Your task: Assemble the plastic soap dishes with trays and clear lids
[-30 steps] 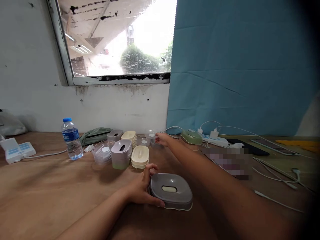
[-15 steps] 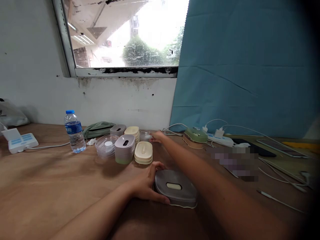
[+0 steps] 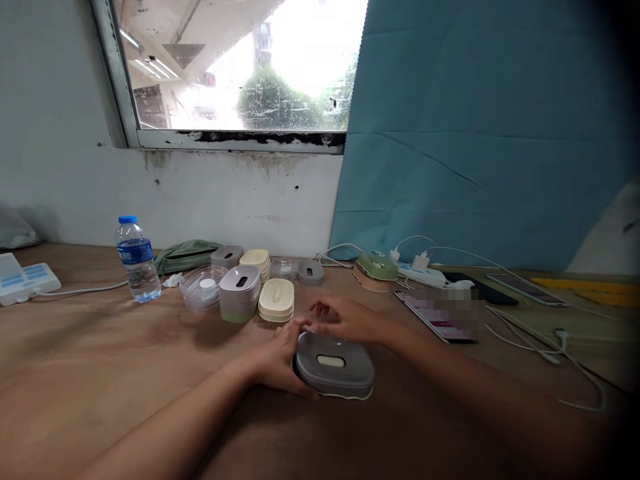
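My left hand (image 3: 280,357) is wrapped round the left side of a grey oval-cornered box (image 3: 333,377), thumb low on the near side and fingers at the far left corner. The box rests flat, and a pale strip shows through the slot in its top. Just beyond its far edge hovers my right hand (image 3: 345,319), fingers loosely bent and apart with nothing in them. Farther back, a small grey slotted container (image 3: 311,273) sits beside a clear round container (image 3: 285,269). Nearer stands a stack of cream lids (image 3: 277,300).
Left of the cream stack are a lilac container (image 3: 240,293), clear round tubs (image 3: 201,288), a water bottle (image 3: 137,257) and a green pouch (image 3: 189,256). A green box (image 3: 377,266), a power strip (image 3: 425,275), phones and white cables (image 3: 530,350) lie on the right.
My right hand has drawn back from the far containers toward the grey box. The small grey container, covered by that hand before, now shows. My left hand stays on the box.
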Available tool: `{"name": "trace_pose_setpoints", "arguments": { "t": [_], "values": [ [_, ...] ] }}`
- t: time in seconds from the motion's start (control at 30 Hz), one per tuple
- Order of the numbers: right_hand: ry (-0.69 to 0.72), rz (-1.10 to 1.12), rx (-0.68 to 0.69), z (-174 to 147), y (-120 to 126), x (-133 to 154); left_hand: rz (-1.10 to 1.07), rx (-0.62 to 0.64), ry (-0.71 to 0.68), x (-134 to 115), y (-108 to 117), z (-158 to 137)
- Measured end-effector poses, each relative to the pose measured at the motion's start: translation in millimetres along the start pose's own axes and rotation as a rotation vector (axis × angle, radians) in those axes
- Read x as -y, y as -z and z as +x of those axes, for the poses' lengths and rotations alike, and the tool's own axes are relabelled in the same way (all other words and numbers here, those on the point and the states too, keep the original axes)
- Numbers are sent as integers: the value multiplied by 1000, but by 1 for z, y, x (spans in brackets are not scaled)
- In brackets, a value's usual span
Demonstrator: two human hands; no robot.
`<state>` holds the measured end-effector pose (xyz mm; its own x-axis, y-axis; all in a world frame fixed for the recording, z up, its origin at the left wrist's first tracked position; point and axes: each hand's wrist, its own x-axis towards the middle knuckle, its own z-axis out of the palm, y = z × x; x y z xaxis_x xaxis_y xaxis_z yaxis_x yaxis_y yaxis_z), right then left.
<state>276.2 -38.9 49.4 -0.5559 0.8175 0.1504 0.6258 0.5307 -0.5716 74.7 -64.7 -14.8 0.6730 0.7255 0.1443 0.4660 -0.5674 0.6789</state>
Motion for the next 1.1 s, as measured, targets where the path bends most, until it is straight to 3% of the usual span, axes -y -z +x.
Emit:
{"name": "trace_pose_setpoints", "arguments": {
  "t": [0.1,0.17,0.3,0.6,0.77,0.9,1.1],
  "values": [
    [117,-116,178,-39,1,8,-13,-8,-4,-2,1,0],
    [105,-117,228,-52,0,8,-20,-16,-8,-3,1,-1],
    [16,-99,207,-56,3,1,-69,-16,-23,-5,0,1],
    [78,-44,117,-47,17,0,-290,-119,-47,-19,13,1],
    [176,114,26,-44,6,-8,-447,-210,-122,-21,22,-1],
    [234,290,39,-42,-6,-13,-527,-246,-131,-18,19,0],
    [179,605,49,-40,-21,-17,-762,-243,-122,-15,13,3]
  ]
}}
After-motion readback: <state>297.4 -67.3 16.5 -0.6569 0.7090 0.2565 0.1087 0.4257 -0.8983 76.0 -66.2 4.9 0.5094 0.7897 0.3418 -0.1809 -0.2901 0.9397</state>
